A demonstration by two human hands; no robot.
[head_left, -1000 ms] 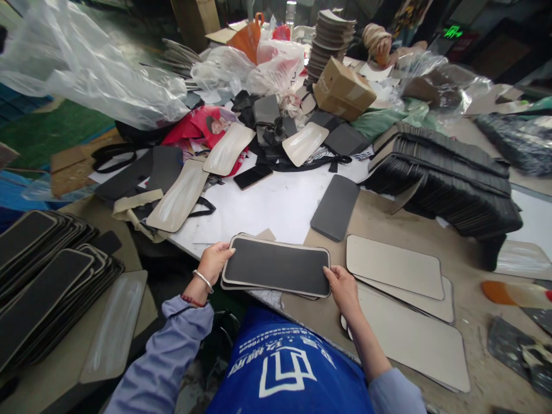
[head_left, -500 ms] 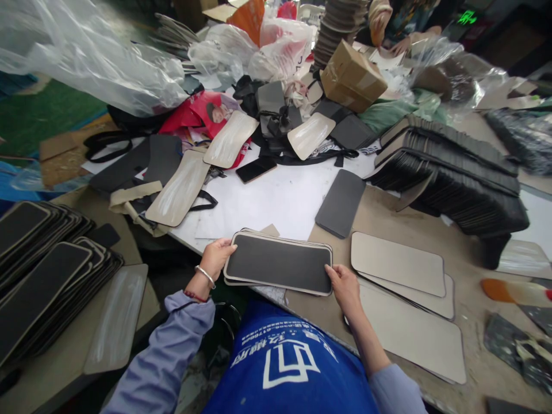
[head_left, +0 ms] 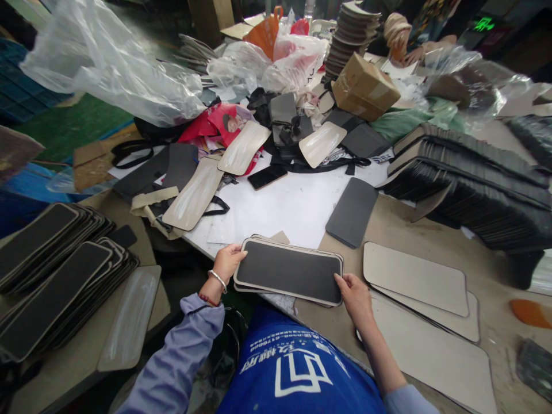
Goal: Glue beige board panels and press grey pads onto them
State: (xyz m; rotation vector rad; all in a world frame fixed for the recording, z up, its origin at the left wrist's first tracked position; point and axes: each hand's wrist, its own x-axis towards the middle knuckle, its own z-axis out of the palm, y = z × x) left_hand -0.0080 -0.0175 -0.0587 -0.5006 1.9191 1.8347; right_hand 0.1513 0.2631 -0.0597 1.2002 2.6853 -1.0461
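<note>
Between my two hands is a small stack of rounded rectangular panels (head_left: 291,271), the top one dark grey with a beige rim. My left hand (head_left: 228,261) grips its left end, thumb on top and fingers hidden beneath. At the right end my right hand (head_left: 353,292) pinches the edge in the same way. The stack is at the table's near edge, just in front of my blue apron (head_left: 302,368). Right of my right hand lie overlapping beige panels (head_left: 414,276). A plain dark grey panel (head_left: 352,211) lies beyond the stack on the table.
At left, piles of dark panels (head_left: 56,299) stand on a side surface beside a streaked beige panel (head_left: 129,319). A long row of dark pieces (head_left: 470,184) fills the right back. Farther off are a phone (head_left: 267,177), a cardboard box (head_left: 365,86) and another person's hands (head_left: 407,54).
The whole scene has shifted slightly right and down as my head view turned left. Both hands keep the same hold on the panel stack.
</note>
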